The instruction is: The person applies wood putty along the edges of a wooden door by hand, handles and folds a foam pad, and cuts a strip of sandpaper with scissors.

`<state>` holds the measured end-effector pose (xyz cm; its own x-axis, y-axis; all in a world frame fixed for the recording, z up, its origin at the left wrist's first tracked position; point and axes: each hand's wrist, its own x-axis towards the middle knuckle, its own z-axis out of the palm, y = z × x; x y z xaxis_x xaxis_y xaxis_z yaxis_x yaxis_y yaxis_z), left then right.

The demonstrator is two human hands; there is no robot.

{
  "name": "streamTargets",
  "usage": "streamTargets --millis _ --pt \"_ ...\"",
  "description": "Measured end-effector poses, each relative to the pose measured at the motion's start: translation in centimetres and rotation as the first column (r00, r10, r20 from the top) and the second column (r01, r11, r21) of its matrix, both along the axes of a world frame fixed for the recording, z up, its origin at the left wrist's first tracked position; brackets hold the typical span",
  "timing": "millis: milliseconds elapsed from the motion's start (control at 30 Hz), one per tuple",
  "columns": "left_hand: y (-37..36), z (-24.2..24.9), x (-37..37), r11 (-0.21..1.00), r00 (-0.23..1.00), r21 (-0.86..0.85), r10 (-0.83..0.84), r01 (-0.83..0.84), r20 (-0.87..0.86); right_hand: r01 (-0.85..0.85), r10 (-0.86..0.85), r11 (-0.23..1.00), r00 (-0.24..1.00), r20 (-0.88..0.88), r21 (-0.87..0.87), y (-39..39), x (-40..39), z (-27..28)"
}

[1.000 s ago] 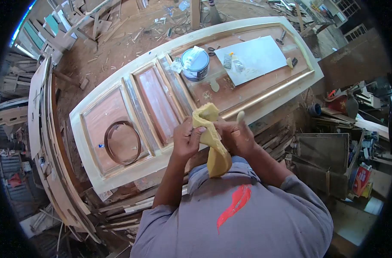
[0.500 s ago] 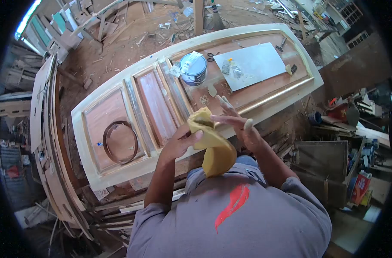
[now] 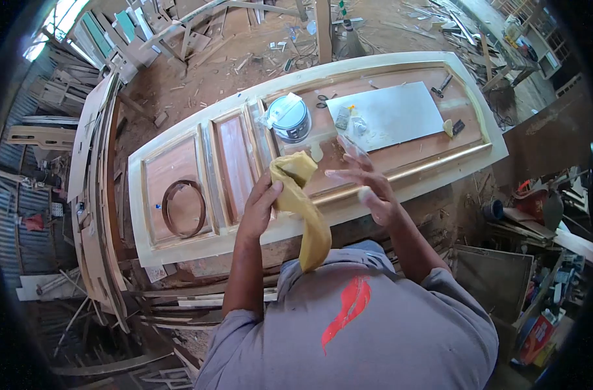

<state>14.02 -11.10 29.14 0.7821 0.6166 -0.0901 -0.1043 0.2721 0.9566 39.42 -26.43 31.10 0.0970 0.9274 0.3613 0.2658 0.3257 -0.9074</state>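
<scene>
My left hand grips the upper end of a long, curled yellow strip that looks like sandpaper. Its upper end is folded over, and the rest hangs down in front of my shirt. To the right of it, my right hand is raised with fingers apart, holding nothing. Pale residue marks its fingers. Beneath both hands lies a panelled wooden door with a pale frame. A lidded paint can stands on it, with a crumpled plastic wrapping on and beside the lid.
A white board with small plastic packets lies on the door's right panel, near scissors and a dark tool. A brown ring-shaped band rests on the left panel. Long boards stand at left; tools and scraps fill the right.
My right hand has come away from the yellow strip's folded end. The strip has shifted left with my left hand and hangs straighter. The whole view has tilted slightly.
</scene>
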Motion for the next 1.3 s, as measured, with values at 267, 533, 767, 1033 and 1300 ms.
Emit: streamTargets --millis 267,533,767,1033,1300 --pt "-5.3 4.1 6.7 0.942 0.955 0.228 -0.196 0.246 -0.222 0.155 -0.194 0.98 0.874 0.445 0.123 2.3 4.1 2.7" --pt "-6.0 4.0 9.0 0.535 0.95 0.793 -0.061 0.29 -0.307 -0.092 0.135 0.99 0.817 0.56 -0.105 2.5 7.2 4.8" --pt "-5.1 4.3 9.4 0.411 0.953 0.869 0.001 0.276 -0.304 -0.572 0.397 0.749 0.792 -0.465 -0.335 2.0 8.5 2.1" --pt "-5.7 3.7 10.2 0.699 0.99 0.706 0.14 -0.113 0.019 -0.299 0.25 0.919 0.946 -0.205 -0.258 2.7 7.7 0.0" --pt "-4.8 5.0 8.6 0.537 0.98 0.821 -0.066 0.194 -0.189 -0.008 0.027 0.985 0.994 0.107 -0.175 2.7 5.7 1.7"
